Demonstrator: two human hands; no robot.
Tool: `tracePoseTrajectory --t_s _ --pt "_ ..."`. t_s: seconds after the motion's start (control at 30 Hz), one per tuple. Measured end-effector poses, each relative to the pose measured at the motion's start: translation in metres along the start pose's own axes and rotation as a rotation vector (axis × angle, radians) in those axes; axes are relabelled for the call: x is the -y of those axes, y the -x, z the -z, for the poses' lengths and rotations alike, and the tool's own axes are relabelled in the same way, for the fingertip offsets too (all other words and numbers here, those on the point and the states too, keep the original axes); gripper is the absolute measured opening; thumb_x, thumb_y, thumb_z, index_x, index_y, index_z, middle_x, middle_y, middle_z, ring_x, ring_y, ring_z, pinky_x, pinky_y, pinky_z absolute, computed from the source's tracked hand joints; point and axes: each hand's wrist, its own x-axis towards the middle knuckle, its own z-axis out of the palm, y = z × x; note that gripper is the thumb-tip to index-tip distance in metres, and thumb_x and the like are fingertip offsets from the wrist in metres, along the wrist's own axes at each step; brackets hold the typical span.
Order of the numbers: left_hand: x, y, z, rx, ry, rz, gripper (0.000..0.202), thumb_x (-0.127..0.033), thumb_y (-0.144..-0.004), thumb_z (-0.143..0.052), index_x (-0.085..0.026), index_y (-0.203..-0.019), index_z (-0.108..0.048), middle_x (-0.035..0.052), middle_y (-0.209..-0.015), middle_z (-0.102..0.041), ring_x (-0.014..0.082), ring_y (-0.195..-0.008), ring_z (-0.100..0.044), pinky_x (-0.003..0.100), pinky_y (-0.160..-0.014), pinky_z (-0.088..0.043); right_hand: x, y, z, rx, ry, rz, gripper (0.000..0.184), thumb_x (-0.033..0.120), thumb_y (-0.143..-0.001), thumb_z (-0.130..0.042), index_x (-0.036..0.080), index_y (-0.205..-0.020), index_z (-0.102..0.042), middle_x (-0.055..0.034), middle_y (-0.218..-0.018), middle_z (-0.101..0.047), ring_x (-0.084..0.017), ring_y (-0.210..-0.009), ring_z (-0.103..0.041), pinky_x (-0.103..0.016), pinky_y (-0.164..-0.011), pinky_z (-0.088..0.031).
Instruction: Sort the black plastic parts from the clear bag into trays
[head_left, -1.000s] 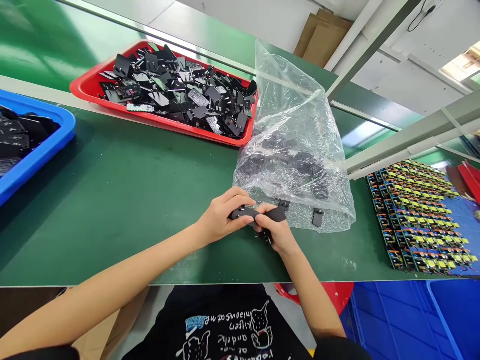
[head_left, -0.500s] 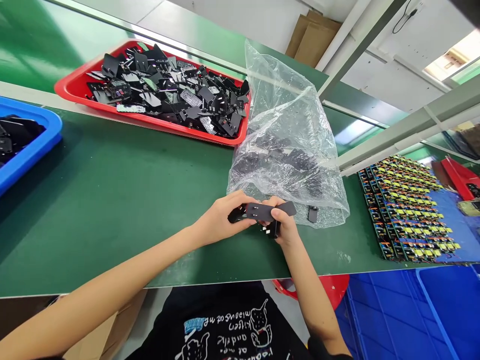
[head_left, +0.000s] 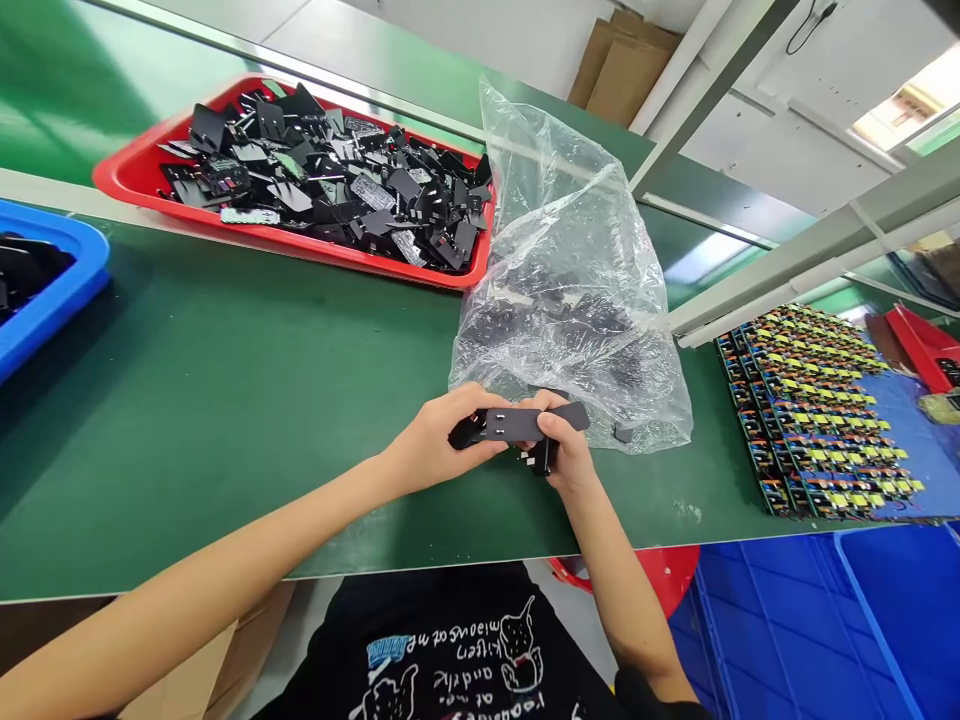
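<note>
Both hands meet over the green table, in front of a clear plastic bag (head_left: pixel 570 240). My left hand (head_left: pixel 442 435) is closed on the left end of a flat black plastic part (head_left: pixel 514 424) that has two small metal slots. My right hand (head_left: pixel 566 440) pinches the same part near its right end with the thumb on top. Below it, a second black piece with small white bits (head_left: pixel 541 458) sticks out under the right fingers. Inside the bag lie several dark parts, blurred by the film. One small black part (head_left: pixel 622 434) rests near the bag's mouth.
A red tray (head_left: pixel 300 250) heaped with black plastic parts and cards stands at the back left. At the far left is a blue bin (head_left: pixel 90 250) with dark parts. Stacked circuit boards (head_left: pixel 817 420) lie at the right, beside a grey metal post (head_left: pixel 720 110). Blue crates (head_left: pixel 780 610) stand below the table.
The hands keep hold of the black part in nearly the same place. The view has shifted slightly, and the small black part at the bag's mouth now shows less.
</note>
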Motion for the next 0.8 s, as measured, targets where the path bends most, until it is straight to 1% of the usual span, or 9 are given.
tracePoseTrajectory --t_s 0.1,0.2,0.27,0.37,0.47,0.57,0.7,0.8 --pt "0.001 0.0 -0.001 -0.015 -0.031 -0.018 0.029 -0.025 -0.083 -0.064 -0.019 -0.11 -0.057 0.0025 -0.089 -0.06 0.0144 -0.077 -0.057 0.026 -0.067 -0.049 -0.002 0.0 -0.001 -0.025 -0.032 -0.007 0.026 0.037 -0.077 -0.064 0.02 -0.062 -0.053 0.0035 -0.054 -0.049 -0.011 -0.051 -0.044 -0.024 -0.053 -0.034" --pt "0.001 0.001 -0.003 -0.043 -0.098 -0.003 0.029 -0.023 -0.084 -0.063 -0.02 -0.113 -0.057 0.0036 -0.092 -0.059 0.0151 -0.08 -0.058 0.027 -0.069 -0.05 -0.006 -0.001 -0.004 -0.107 -0.028 -0.039 0.03 0.049 -0.077 -0.064 0.02 -0.07 -0.055 0.003 -0.062 -0.05 -0.011 -0.054 -0.046 -0.023 -0.051 -0.035" --pt "0.001 0.002 -0.005 -0.056 -0.149 0.009 0.028 -0.021 -0.084 -0.062 -0.02 -0.112 -0.057 0.0041 -0.093 -0.059 0.0152 -0.082 -0.058 0.027 -0.07 -0.051 -0.008 -0.001 -0.007 -0.152 0.008 -0.059 0.034 0.053 -0.073 -0.066 0.021 -0.077 -0.056 0.0032 -0.067 -0.052 -0.011 -0.054 -0.048 -0.023 -0.05 -0.037" --pt "0.001 0.002 -0.007 -0.061 -0.208 0.0 0.027 -0.017 -0.085 -0.059 -0.019 -0.112 -0.057 0.0043 -0.094 -0.058 0.0145 -0.082 -0.059 0.026 -0.07 -0.051 -0.009 0.0 -0.011 -0.189 0.064 -0.099 0.032 0.047 -0.07 -0.072 0.022 -0.08 -0.056 0.0041 -0.068 -0.051 -0.01 -0.053 -0.048 -0.022 -0.049 -0.039" --pt "0.0 0.001 -0.007 -0.062 -0.215 -0.023 0.026 -0.014 -0.085 -0.056 -0.019 -0.111 -0.055 0.004 -0.093 -0.059 0.0138 -0.081 -0.059 0.025 -0.069 -0.052 -0.007 0.001 -0.012 -0.199 0.059 -0.127 0.024 0.039 -0.073 -0.07 0.021 -0.076 -0.054 0.0047 -0.064 -0.05 -0.01 -0.051 -0.047 -0.021 -0.048 -0.038" --pt "-0.001 0.0 -0.006 -0.054 -0.184 -0.059 0.027 -0.017 -0.086 -0.058 -0.019 -0.113 -0.054 0.0035 -0.091 -0.059 0.0135 -0.079 -0.059 0.025 -0.067 -0.052 -0.005 0.002 -0.011 -0.185 0.041 -0.102 0.02 0.036 -0.074 -0.068 0.021 -0.074 -0.056 0.0038 -0.066 -0.05 -0.01 -0.056 -0.047 -0.021 -0.051 -0.038" --pt "0.0 0.001 -0.003 -0.022 -0.141 -0.083 0.032 -0.025 -0.084 -0.064 -0.019 -0.114 -0.054 0.0035 -0.09 -0.059 0.014 -0.078 -0.059 0.025 -0.066 -0.052 -0.003 0.002 -0.009 -0.182 0.044 -0.074 0.022 0.039 -0.074 -0.07 0.022 -0.074 -0.056 0.003 -0.07 -0.049 -0.011 -0.063 -0.046 -0.021 -0.055 -0.039" --pt "0.0 0.002 -0.003 -0.041 -0.119 -0.066 0.029 -0.024 -0.085 -0.063 -0.02 -0.113 -0.056 0.0034 -0.091 -0.059 0.0147 -0.08 -0.059 0.025 -0.066 -0.052 -0.004 0.002 -0.009 -0.176 0.073 -0.066 0.026 0.045 -0.075 -0.069 0.022 -0.076 -0.056 0.0028 -0.07 -0.049 -0.012 -0.061 -0.046 -0.022 -0.054 -0.04"
